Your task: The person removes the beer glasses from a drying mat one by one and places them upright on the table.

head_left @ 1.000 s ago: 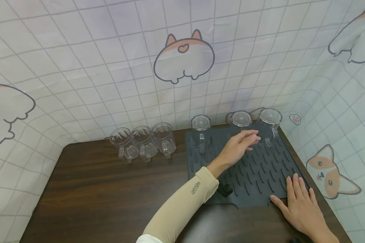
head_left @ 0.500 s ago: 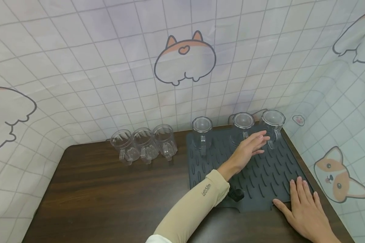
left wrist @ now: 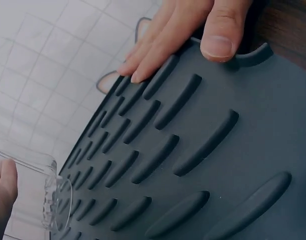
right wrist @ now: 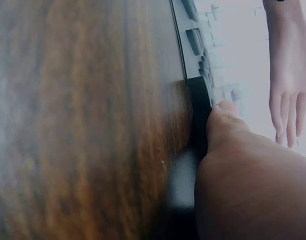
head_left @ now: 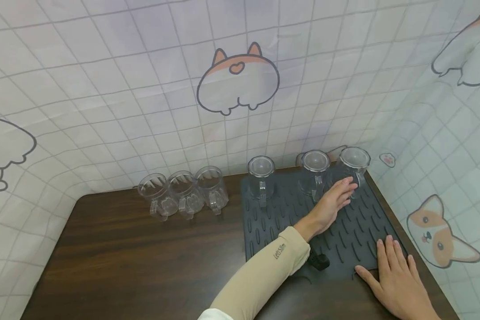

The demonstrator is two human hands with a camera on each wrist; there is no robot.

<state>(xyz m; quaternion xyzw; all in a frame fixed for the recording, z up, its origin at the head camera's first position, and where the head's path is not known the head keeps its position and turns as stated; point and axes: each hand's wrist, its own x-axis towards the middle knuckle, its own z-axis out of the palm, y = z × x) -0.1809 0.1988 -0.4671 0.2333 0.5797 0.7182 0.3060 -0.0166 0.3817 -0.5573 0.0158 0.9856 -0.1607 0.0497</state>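
Observation:
My left hand (head_left: 331, 203) reaches over a dark ribbed mat (head_left: 346, 251), fingers extended, holding nothing. Its fingertips overlap the upside-down glass mug (head_left: 354, 158) at the mat's back right corner; whether they touch it I cannot tell. In the left wrist view, part of that hand (left wrist: 3, 192) lies beside a clear mug (left wrist: 30, 160). Upside down on the mat's back edge stand a middle mug (head_left: 316, 162) and a left mug (head_left: 261, 169). My right hand (head_left: 400, 280) rests flat on the mat's front right corner, fingers straight; its thumb (right wrist: 225, 125) lies by the mat's edge.
Left of the mat, three upright glass mugs, the nearest one to it being this mug (head_left: 211, 189), stand in a row on the brown wooden table (head_left: 144, 258). A grid-patterned cloth (head_left: 164, 120) with cartoon corgis hangs behind and at the right.
My left hand has shifted to the right, from in front of the middle mug toward the right one, uncovering the middle mug's handle. The right hand has stayed on the mat's corner.

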